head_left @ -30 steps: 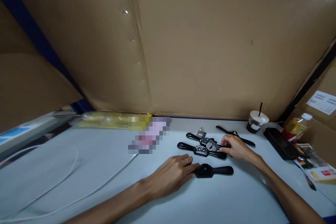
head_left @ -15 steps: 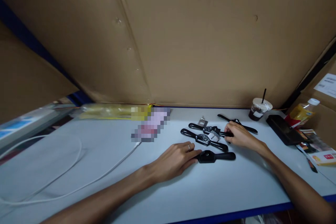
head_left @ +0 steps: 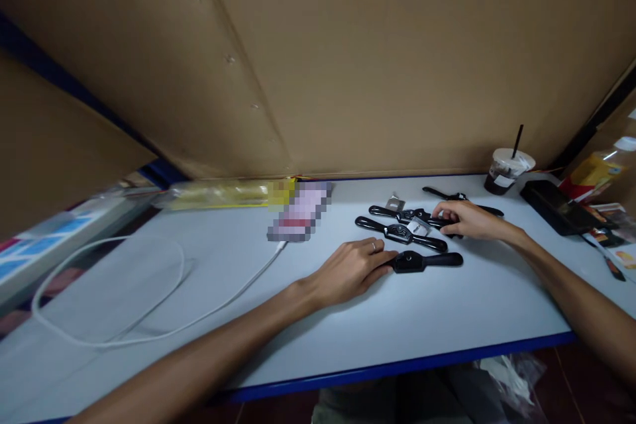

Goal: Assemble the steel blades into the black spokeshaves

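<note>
Several black two-handled tools lie in slanting rows on the pale table. My left hand (head_left: pixel 350 269) is closed on the left handle of the nearest tool (head_left: pixel 410 262), which rests on the tabletop. The second tool (head_left: pixel 399 232) lies untouched just behind it. My right hand (head_left: pixel 462 218) has its fingers pinched at the right end of the third tool (head_left: pixel 410 214). Behind that hand is the farthest tool (head_left: pixel 444 195), partly hidden by it. A small clear packet (head_left: pixel 420 226) sits between the second and third tools. A small metal plate (head_left: pixel 395 203) lies behind the third.
A lidded cup with a straw (head_left: pixel 507 169), a black case (head_left: pixel 551 207) and a yellow bottle (head_left: pixel 599 169) stand at the right. A blurred-out flat object (head_left: pixel 302 211) with a white cable (head_left: pixel 223 305) lies at left, near a yellow plastic package (head_left: pixel 218 194).
The view has tilted down and shifted, so the table's front edge shows more. Both hands stay at the same tools, with little movement.
</note>
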The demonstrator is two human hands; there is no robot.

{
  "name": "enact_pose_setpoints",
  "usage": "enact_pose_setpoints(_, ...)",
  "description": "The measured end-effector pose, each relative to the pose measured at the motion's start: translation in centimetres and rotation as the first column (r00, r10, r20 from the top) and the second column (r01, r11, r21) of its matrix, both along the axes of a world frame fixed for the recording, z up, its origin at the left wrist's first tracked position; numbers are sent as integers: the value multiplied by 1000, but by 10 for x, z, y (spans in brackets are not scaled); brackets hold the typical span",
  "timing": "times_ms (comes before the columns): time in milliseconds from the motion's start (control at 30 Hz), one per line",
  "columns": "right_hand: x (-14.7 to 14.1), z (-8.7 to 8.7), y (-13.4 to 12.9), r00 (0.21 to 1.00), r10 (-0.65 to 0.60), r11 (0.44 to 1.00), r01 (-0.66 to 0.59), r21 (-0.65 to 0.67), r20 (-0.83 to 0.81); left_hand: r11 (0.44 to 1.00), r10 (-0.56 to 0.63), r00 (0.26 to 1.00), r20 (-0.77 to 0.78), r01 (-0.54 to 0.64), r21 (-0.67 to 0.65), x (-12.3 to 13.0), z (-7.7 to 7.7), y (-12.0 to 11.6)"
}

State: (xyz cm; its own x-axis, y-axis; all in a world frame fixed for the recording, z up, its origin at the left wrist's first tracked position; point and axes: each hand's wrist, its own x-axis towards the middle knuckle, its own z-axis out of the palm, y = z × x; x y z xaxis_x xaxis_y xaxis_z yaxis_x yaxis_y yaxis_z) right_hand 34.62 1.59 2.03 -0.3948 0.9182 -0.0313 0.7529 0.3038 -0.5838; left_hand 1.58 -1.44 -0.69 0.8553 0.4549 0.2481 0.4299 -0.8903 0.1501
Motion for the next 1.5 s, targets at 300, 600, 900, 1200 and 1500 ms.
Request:
enact_pose_setpoints(300, 13, 5, 9, 985, 8, 980, -42, -197, -173, 1000, 8, 999, -33, -8, 14, -1, 1, -2)
enact_pose_setpoints(600, 12, -2, 11, 997, 1, 998, -5, -55, -78, 1000, 0, 1000, -1, 0, -1, 0, 2, -3)
enact_pose_setpoints(900, 0, -9, -3, 994, -104, 979, 100, 176, 16, 1000, -10, 998, 65, 9, 15, -2, 6, -7)
enact_pose_setpoints(1200, -21, 3, -16, 975, -215, 928, 222, 298, -56, 991, -46, 995, 86, 35, 129, -2, 5, -9)
enact_pose_setpoints(1500, -33, 8, -24, 970, -219, 938, 239, 252, -105, 994, -31, 989, 142, 16, 106, 0, 3, -10)
